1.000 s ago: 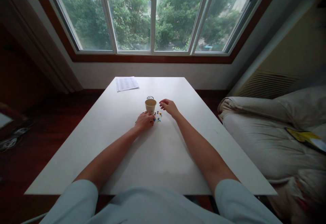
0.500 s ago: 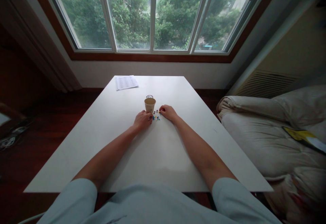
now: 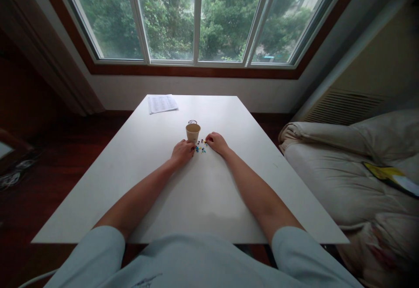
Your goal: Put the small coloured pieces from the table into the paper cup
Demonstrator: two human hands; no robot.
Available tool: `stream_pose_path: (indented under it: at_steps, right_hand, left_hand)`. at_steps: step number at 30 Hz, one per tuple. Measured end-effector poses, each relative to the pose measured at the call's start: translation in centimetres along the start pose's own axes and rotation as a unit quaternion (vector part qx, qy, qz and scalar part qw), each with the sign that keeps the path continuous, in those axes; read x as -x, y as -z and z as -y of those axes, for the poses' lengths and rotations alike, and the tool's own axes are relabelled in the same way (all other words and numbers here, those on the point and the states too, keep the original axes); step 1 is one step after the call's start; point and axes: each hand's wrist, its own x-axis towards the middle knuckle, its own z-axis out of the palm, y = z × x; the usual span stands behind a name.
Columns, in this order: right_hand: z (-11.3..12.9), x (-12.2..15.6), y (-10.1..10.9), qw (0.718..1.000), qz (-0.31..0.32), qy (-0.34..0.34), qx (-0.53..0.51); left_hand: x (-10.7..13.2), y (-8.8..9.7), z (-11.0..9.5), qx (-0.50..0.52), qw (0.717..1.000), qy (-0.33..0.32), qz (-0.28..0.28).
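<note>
The person's right hand (image 3: 216, 141) has its fingers drawn narrow at the edge of the small, multicoloured pieces (image 3: 203, 150), which lie scattered between both hands' fingertips. The left hand (image 3: 182, 152) curls its fingers beside them; whether either hand pinches a piece cannot be told. Just beyond the left fingers stands an upright, light-brown, tapered cup (image 3: 193, 135). Handling pieces this small likely calls for fingertip pressure, low wrists, and left knuckles kept from nudging the cup.

A tan, open-topped cup (image 3: 193, 133) stands upright just beyond small, loosely scattered multicoloured pieces (image 3: 203, 150).
</note>
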Motion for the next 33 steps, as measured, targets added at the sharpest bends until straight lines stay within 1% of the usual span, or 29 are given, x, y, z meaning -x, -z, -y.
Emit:
stream_pose_path:
  at_steps: [2,5,8,11,16,19,23,29,33]
  right_hand:
    - [0.1,0.1,0.0,1.0,-0.016,-0.011,-0.01]
    - [0.3,0.3,0.1,0.996,-0.052,-0.053,-0.054]
    - [0.9,0.4,0.1,0.985,-0.092,-0.093,-0.111]
    - [1.8,0.2,-0.2,0.972,-0.126,-0.112,-0.162]
    - [2.9,0.0,-1.2,0.96,-0.145,-0.108,-0.215]
    - [2.8,-0.1,-1.6,0.957,-0.145,-0.107,-0.227]
    - [2.7,-0.2,-1.6,0.949,-0.16,-0.118,-0.244]
    - [2.9,-0.4,-1.6,0.919,-0.186,-0.124,-0.326]
    - [2.8,-0.4,-1.7,0.907,-0.189,-0.116,-0.358]
  left_hand:
    - [0.0,0.0,0.0,0.005,1.0,0.004,-0.002]
    - [0.1,-0.1,0.0,0.015,1.0,-0.002,-0.006]
    - [0.2,-0.1,-0.1,0.014,1.0,-0.007,-0.007]
    - [0.2,-0.1,-0.1,0.002,1.0,-0.014,-0.003]
    - [0.2,0.0,-0.2,-0.006,1.0,-0.025,0.002]
    - [0.1,0.0,-0.1,-0.004,1.0,-0.026,0.007]
    - [0.1,-0.1,0.0,-0.007,0.999,-0.043,0.003]
    - [0.0,0.0,-0.1,-0.017,0.999,-0.037,-0.007]
    - [0.0,-0.1,0.0,-0.006,0.999,-0.039,-0.003]
